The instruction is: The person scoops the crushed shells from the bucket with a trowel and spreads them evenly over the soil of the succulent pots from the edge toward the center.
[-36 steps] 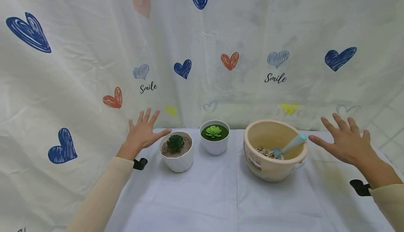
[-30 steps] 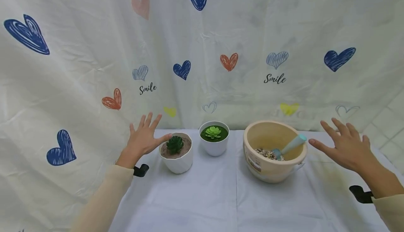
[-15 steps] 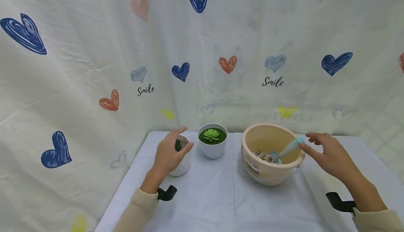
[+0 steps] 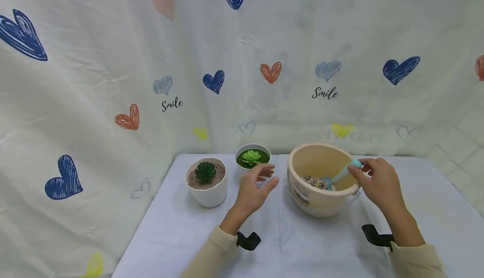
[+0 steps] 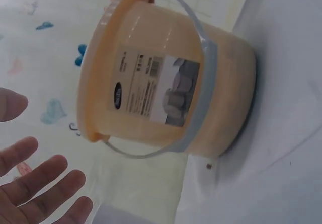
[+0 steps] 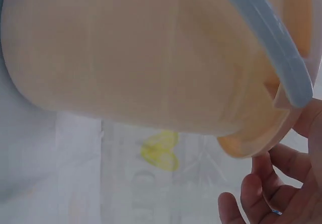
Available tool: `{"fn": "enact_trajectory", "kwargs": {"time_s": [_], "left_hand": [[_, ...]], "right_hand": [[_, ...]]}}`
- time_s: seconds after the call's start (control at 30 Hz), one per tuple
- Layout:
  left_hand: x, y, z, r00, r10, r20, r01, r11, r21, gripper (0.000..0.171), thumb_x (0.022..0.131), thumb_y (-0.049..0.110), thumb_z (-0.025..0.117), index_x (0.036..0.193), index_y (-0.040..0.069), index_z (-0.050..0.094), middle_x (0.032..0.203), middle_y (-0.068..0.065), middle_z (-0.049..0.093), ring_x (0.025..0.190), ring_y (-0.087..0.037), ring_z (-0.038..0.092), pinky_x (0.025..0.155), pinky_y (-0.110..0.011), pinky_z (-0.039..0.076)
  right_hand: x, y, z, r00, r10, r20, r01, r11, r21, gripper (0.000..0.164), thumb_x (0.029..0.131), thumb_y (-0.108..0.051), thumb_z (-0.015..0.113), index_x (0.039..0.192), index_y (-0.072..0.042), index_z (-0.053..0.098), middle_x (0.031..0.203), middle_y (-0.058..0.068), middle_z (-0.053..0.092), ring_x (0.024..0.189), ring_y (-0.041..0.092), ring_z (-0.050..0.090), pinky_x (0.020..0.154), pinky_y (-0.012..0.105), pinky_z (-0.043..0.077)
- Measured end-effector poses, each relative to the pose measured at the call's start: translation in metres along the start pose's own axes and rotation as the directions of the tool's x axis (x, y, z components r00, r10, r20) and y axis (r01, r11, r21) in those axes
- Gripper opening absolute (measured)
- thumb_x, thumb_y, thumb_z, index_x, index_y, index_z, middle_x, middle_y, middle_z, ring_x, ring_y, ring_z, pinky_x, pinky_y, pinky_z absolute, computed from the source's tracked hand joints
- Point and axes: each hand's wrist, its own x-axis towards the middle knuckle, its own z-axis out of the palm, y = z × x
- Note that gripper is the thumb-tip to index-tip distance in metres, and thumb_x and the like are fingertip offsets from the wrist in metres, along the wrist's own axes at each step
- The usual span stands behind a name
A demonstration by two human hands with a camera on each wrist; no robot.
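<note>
At the bucket's rim [image 4: 329,193], right hand [image 4: 380,182] on scoop [image 4: 342,174]

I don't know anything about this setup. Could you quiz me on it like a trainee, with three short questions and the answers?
1. True or false: the light blue carrying handle hangs down against the side of the peach bucket.
2. Multiple choice: what does the lower end of the light blue scoop rest in?
A) clear water
B) speckled, gravel-like bits
C) green moss
3. Open: which hand is at the scoop's upper end, and does the other hold anything?

Key:
1. True.
2. B.
3. The right hand; the left hand holds nothing.
</note>
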Motion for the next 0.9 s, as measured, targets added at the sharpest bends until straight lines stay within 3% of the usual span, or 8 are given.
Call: {"fn": "enact_trajectory", "kwargs": {"time_s": [0.17,0.3,0.47,0.6,0.7,0.9], "left_hand": [[0.009,-0.003,0.024,0.995,-0.096,0.013,0.097,0.993,-0.067,0.038,0.098,0.037,0.065,0.134,0.024,0.062,0.123,0.0,0.069,0.108,-0.012,0.068,0.092,-0.03,0.056],[0.013,-0.003,0.041,0.99,-0.14,0.009,0.14,0.985,-0.099,0.044,0.1,0.039,0.062,0.141,0.026,0.057,0.13,-0.003,0.066,0.111,-0.012,0.067,0.09,-0.027,0.055],[0.015,-0.002,0.058,0.984,-0.178,0.022,0.179,0.972,-0.149,0.05,0.102,0.044,0.058,0.147,0.024,0.051,0.135,-0.005,0.062,0.115,-0.014,0.064,0.089,-0.026,0.055],[0.016,-0.004,0.067,0.978,-0.205,0.035,0.208,0.96,-0.189,0.053,0.102,0.045,0.057,0.151,0.026,0.047,0.137,-0.005,0.061,0.117,-0.014,0.063,0.09,-0.027,0.054],[0.018,-0.005,0.073,0.975,-0.221,0.036,0.224,0.951,-0.213,0.055,0.102,0.046,0.057,0.153,0.03,0.043,0.138,-0.006,0.061,0.118,-0.015,0.062,0.091,-0.03,0.054],[0.021,-0.006,0.081,0.956,-0.292,0.036,0.293,0.931,-0.217,0.057,0.1,0.057,0.056,0.153,0.046,0.036,0.14,-0.001,0.059,0.123,-0.015,0.059,0.094,-0.036,0.054]], "right_hand": [[0.005,-0.014,0.005,0.998,-0.027,-0.053,0.029,0.999,0.022,0.04,0.096,-0.028,0.072,0.113,0.008,0.07,0.094,0.024,0.068,0.086,0.037,0.059,0.069,0.038,0.039],[0.005,-0.023,0.009,0.997,-0.032,-0.072,0.034,0.999,0.024,0.037,0.096,-0.03,0.072,0.108,0.006,0.072,0.09,0.022,0.072,0.08,0.037,0.064,0.068,0.043,0.043],[0.002,-0.034,0.015,1.0,0.011,-0.01,-0.011,1.0,-0.016,0.041,0.099,-0.041,0.066,0.097,0.0,0.07,0.085,0.017,0.071,0.082,0.038,0.06,0.077,0.06,0.036],[0.003,-0.037,0.022,0.999,0.041,0.035,-0.039,0.998,-0.052,0.044,0.098,-0.047,0.065,0.087,-0.005,0.069,0.08,0.013,0.069,0.077,0.034,0.058,0.076,0.059,0.035],[0.004,-0.037,0.026,0.998,0.057,0.024,-0.056,0.997,-0.055,0.044,0.098,-0.049,0.065,0.084,-0.007,0.069,0.077,0.011,0.069,0.073,0.032,0.059,0.075,0.057,0.034],[0.009,-0.037,0.03,0.997,0.078,-0.002,-0.078,0.994,-0.077,0.05,0.098,-0.053,0.061,0.079,-0.007,0.069,0.076,0.012,0.071,0.074,0.035,0.063,0.08,0.063,0.035]]}}
